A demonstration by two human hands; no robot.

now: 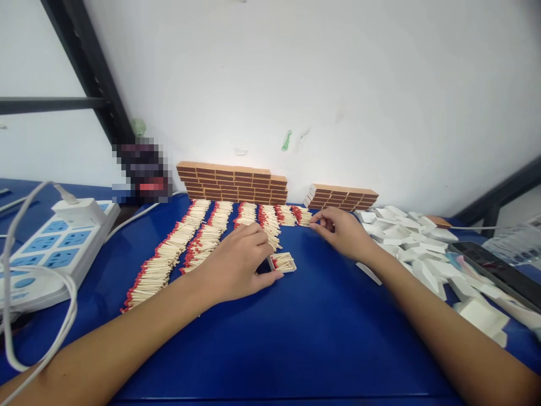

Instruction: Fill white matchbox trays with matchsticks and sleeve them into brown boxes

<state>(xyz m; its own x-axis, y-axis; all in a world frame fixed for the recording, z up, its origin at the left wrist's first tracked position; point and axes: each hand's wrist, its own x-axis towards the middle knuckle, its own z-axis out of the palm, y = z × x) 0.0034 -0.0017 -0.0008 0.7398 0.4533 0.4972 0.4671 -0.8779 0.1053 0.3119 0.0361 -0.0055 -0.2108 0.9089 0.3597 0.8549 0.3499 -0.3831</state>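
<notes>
My left hand (240, 262) is closed around a small white matchbox tray (295, 265), with its thumb along the near side. Red-tipped matches (284, 263) lie inside the tray, and part of it is hidden behind my fingers. Farther right, my right hand (341, 230) has thumb and index finger pinched at the pale ends of a small pile of matches (303, 216). Whether any match is between those fingertips I cannot make out. Long rows of loose matches (158, 265) stretch over the blue table (304, 344), left of and behind my left hand.
Stacked brown matchboxes (232, 183) stand along the wall, with a smaller stack (342, 197) to their right. White empty trays (406, 237) are heaped at right, beside a phone (499, 270). A power strip (59, 254) with white cables lies at left.
</notes>
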